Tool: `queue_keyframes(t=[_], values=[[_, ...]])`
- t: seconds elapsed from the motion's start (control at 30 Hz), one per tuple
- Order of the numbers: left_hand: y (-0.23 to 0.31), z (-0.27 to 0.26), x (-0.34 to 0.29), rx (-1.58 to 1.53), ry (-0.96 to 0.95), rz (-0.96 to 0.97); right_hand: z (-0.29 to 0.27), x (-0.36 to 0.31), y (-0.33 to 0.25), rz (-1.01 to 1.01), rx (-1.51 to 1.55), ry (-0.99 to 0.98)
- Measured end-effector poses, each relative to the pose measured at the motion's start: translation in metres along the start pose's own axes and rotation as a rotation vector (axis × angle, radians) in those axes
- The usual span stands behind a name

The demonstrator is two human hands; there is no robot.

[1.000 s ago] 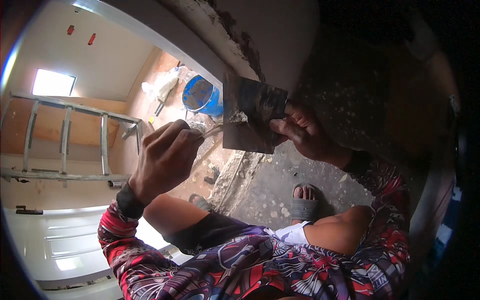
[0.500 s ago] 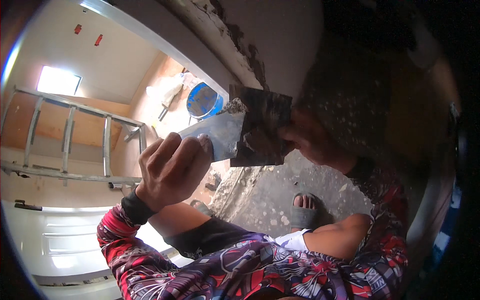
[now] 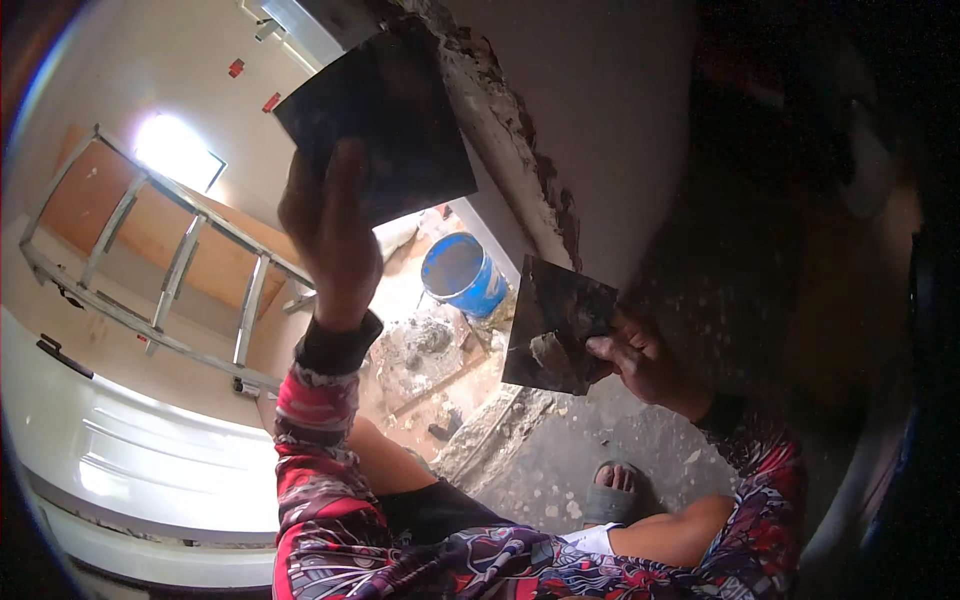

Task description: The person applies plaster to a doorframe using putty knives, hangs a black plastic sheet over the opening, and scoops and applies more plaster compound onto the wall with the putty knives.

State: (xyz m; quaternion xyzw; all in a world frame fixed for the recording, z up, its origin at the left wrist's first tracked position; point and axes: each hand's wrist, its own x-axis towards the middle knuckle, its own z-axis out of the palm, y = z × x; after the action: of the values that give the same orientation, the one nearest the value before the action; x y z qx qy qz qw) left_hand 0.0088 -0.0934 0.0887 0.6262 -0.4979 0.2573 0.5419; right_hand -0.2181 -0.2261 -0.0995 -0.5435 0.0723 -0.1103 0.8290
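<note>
My left hand point(image 3: 335, 235) is raised and closed around the lower edge of a flat, wide scraper blade point(image 3: 385, 110), which looks dark in the shade. The blade lies up by a rough, plaster-crusted wall edge point(image 3: 510, 130); I cannot tell whether the two touch. Lower and to the right, my right hand point(image 3: 650, 365) grips a dark square plate point(image 3: 562, 300) by its right side, thumb on top. A small grey lump of plaster point(image 3: 550, 352) clings to that plate. The right forearm is mostly in shadow.
A blue bucket point(image 3: 465, 275) stands on the floor beyond, near a patch of spilled grey mix point(image 3: 425, 340). At left is a metal ladder point(image 3: 178, 270), with a white panelled door point(image 3: 170, 465) below it. My sandalled foot point(image 3: 613, 490) rests on the speckled floor.
The scraper blade has left the square plate and swung up and left to the wall edge with my left hand. My right hand and the plate have shifted lower in view.
</note>
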Motion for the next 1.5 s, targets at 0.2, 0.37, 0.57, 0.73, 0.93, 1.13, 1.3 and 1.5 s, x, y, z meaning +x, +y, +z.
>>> queue_keyframes(t=[0.2, 0.37, 0.57, 0.73, 0.93, 1.13, 1.3, 1.5], values=[[-0.030, 0.017, -0.003, -0.103, 0.006, 0.127, -0.013, 0.002, 0.015, -0.126, -0.045, -0.013], [-0.033, 0.020, -0.001, -0.169, 0.038, 0.057, -0.013, 0.002, 0.013, -0.106, -0.045, -0.008], [-0.006, 0.010, 0.016, 0.298, -0.011, 0.130, -0.016, -0.001, 0.012, -0.077, -0.042, -0.031], [-0.007, 0.003, 0.028, 0.608, 0.049, 0.337, -0.016, 0.002, 0.024, -0.113, -0.047, -0.014], [0.001, 0.010, 0.035, 0.610, 0.065, 0.322, -0.023, -0.006, 0.021, -0.073, -0.041, 0.027], [0.010, 0.007, 0.031, 0.844, 0.015, 0.401, -0.023, -0.003, 0.026, -0.183, -0.133, 0.008], [0.001, 0.008, 0.008, 0.701, 0.085, 0.364, -0.019, -0.010, 0.011, -0.183, -0.090, 0.001], [-0.011, 0.015, 0.009, 0.519, 0.039, 0.418, -0.027, -0.006, 0.018, -0.235, -0.205, -0.007]])
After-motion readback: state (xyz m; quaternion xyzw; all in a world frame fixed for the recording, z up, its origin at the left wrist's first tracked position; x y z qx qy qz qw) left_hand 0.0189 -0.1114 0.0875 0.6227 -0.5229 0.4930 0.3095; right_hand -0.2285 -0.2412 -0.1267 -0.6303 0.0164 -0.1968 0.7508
